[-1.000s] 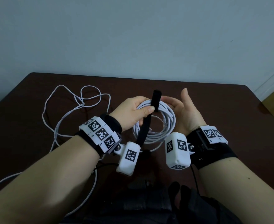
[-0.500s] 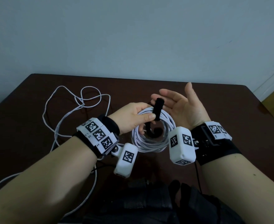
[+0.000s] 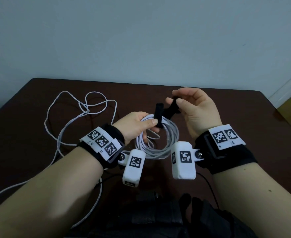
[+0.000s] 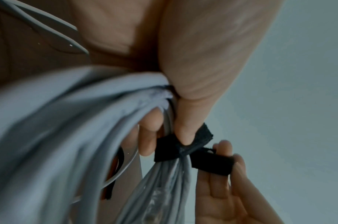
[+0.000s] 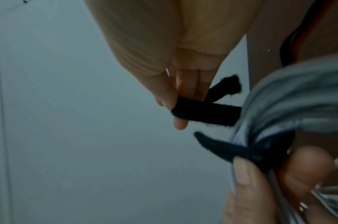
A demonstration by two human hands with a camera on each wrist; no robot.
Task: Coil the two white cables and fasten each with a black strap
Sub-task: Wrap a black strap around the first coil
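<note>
A coiled white cable (image 3: 160,145) hangs above the dark table, held at its top by my left hand (image 3: 141,125). That hand's thumb pins a black strap (image 3: 159,114) against the coil (image 4: 87,136). My right hand (image 3: 184,103) pinches the strap's free end (image 5: 202,112) between thumb and fingers, just right of the coil (image 5: 298,98). In the left wrist view the strap (image 4: 183,148) runs round the bundle under my thumb. The second white cable (image 3: 72,121) lies loose and uncoiled on the table at the left.
The dark brown table (image 3: 244,121) ends at a pale wall behind. The loose cable trails off the table's near left edge (image 3: 12,188). Dark clothing (image 3: 158,217) fills the bottom of the head view.
My right hand went from open beside the coil to pinching the strap's free end and drawing it up and to the right. The left hand kept its hold on the coil.
</note>
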